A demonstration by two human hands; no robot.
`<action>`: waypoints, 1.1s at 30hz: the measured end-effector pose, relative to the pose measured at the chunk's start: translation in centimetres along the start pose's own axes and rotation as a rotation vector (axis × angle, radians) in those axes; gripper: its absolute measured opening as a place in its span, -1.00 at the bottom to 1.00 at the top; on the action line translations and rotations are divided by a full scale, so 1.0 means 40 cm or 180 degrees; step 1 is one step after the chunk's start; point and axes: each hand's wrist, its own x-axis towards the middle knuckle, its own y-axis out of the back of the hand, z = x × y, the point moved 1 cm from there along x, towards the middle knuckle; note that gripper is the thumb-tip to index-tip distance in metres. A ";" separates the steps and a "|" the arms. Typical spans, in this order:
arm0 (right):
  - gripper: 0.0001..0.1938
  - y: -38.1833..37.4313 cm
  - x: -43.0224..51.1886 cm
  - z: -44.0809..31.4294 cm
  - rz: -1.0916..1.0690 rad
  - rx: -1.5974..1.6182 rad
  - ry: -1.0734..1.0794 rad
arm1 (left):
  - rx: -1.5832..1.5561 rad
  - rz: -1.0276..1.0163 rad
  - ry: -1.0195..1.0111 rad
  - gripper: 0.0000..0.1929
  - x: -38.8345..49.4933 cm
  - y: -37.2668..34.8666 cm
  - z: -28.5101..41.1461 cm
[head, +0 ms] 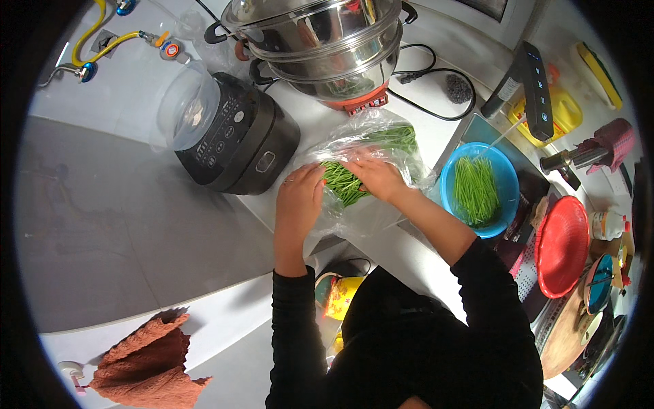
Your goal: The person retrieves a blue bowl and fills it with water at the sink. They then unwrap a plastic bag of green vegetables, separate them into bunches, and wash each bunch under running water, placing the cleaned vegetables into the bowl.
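Note:
A clear plastic bag (357, 217) lies on the white countertop with long green stems (343, 185) in it, like garlic chives. My left hand (300, 197) rests on the left edge of the bag, fingers beside the stems. My right hand (377, 176) lies over the bag and the stems, its fingertips partly hidden; whether either hand grips anything is unclear. To the right, a blue plastic basin (507, 171) holds more green stems (475, 191) under a thin stream of water from the faucet (536, 92).
A black electric cooker (245, 138) with clear plastic containers (186, 112) on top stands left of the bag. Behind it is a stacked steel steamer (327, 41). A black cord (472, 84) loops near the sink. A red plastic basket (562, 245) stands at the right.

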 end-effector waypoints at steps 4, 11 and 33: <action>-0.34 -0.007 -0.003 -0.012 0.0262 -0.0650 0.0159 | 0.0037 -0.0001 -0.0021 -0.74 -0.006 -0.013 -0.011; -0.67 0.011 -0.024 -0.021 0.0849 -0.0531 0.0661 | 0.0188 -0.0052 -0.0013 -0.73 -0.019 -0.043 -0.018; -0.68 -0.008 -0.037 -0.037 0.0709 -0.0609 0.0295 | 0.0944 -0.0425 0.0639 -0.21 -0.065 -0.114 0.032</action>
